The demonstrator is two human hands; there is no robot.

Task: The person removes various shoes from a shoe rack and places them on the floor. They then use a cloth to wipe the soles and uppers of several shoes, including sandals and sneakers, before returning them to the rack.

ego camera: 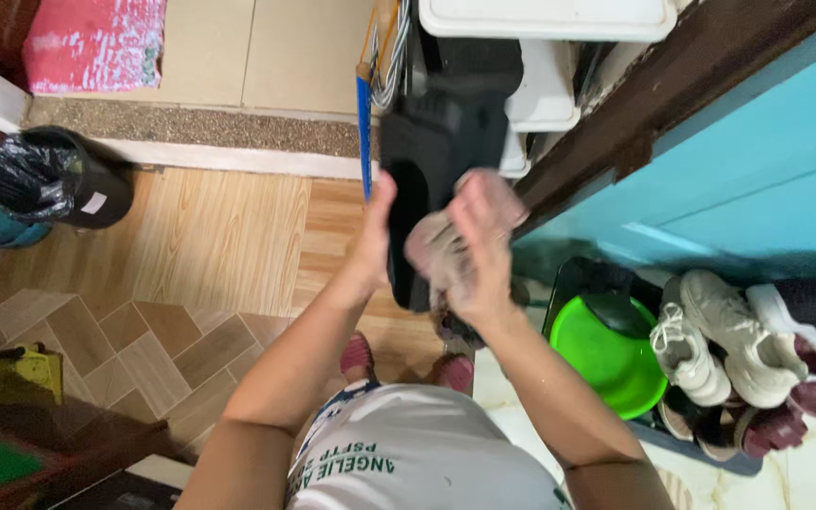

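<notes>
A black slipper (427,179) is held upright in front of me, sole toward my right hand. My left hand (375,231) grips its left edge with the fingers behind it. My right hand (479,250) presses a crumpled pinkish cloth (441,247) against the slipper's surface. Both forearms reach up from my white shirt at the bottom of the head view.
A black bin (63,175) with a bag stands at left on the wood-pattern floor. A green basin (606,354) and several shoes (739,345) lie at right below a blue cabinet (757,161). White plastic shelving (545,57) is ahead. A pink cushion (96,42) is at top left.
</notes>
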